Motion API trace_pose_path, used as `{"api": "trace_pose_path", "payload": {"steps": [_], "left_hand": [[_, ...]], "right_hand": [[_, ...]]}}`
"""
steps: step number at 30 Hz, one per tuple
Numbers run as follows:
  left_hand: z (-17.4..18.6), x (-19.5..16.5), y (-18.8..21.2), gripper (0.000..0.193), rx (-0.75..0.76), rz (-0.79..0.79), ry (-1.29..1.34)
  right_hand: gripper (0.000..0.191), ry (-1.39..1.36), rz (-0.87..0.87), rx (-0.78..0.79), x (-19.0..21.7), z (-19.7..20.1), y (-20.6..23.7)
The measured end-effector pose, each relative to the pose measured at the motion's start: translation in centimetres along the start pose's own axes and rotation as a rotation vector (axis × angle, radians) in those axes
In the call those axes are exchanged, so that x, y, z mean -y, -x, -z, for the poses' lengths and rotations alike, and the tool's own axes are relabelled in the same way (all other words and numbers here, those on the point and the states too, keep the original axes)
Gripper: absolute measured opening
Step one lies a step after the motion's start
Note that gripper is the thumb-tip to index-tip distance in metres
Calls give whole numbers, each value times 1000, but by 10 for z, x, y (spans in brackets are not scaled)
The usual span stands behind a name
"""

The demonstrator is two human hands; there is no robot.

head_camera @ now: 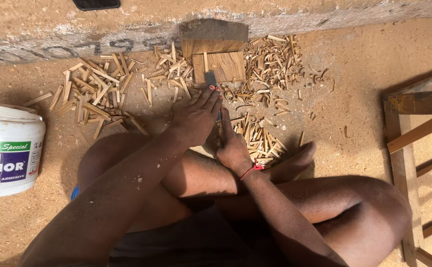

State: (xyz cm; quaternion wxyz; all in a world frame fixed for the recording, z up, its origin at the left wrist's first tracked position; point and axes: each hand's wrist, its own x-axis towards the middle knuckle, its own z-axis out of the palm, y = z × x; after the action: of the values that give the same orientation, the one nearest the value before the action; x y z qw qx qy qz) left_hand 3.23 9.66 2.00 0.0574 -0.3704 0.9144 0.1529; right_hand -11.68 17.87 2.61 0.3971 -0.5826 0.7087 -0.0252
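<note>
Legs: crossed on the sandy floor (364, 54), bare, with one foot (295, 165) pushed out to the right beside a small heap of cut sticks (260, 141).
Left hand: the left hand (195, 116) lay on top, palm down, fingers close together and pointing up and to the right, the painted fingertips (215, 89) pressed on the lower end of a flat grey blade (210, 78).
Right hand: the right hand (233, 146) sat just under and behind the left, a red thread (251, 169) around its wrist; its fingers were curled in, but the left hand hid what they held, so I could not tell whether they gripped anything.
Blade: it stood out past the left fingertips, resting against the near edge of a wooden block (223, 66).
Block: brown, squarish, flat on the floor, with a darker wedge-shaped slab (213, 37) just behind it, against the concrete ledge (324, 17).
Shavings: curled shavings (270, 66) lay thick to the right of the block; straight pale splints (95, 91) were scattered to its left.
Tub: a white plastic tub (6, 148) with a purple and green label stood at the far left, well apart from the hands.
Frame: a wooden frame (413, 133) of slats lay at the right edge.
</note>
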Motion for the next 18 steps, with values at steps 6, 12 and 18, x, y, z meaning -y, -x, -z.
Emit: {"api": "trace_pose_path", "payload": {"steps": [6, 12, 18], "left_hand": [[26, -6, 1, 92, 73, 28, -14], [28, -7, -2, 99, 99, 71, -15], [41, -2, -14, 108, 93, 134, -37]], "right_hand": [[98, -1, 40, -31, -7, -7, -13], [98, 27, 153, -141, -16, -16, -24], [95, -24, 111, -177, -5, -17, -48]]}}
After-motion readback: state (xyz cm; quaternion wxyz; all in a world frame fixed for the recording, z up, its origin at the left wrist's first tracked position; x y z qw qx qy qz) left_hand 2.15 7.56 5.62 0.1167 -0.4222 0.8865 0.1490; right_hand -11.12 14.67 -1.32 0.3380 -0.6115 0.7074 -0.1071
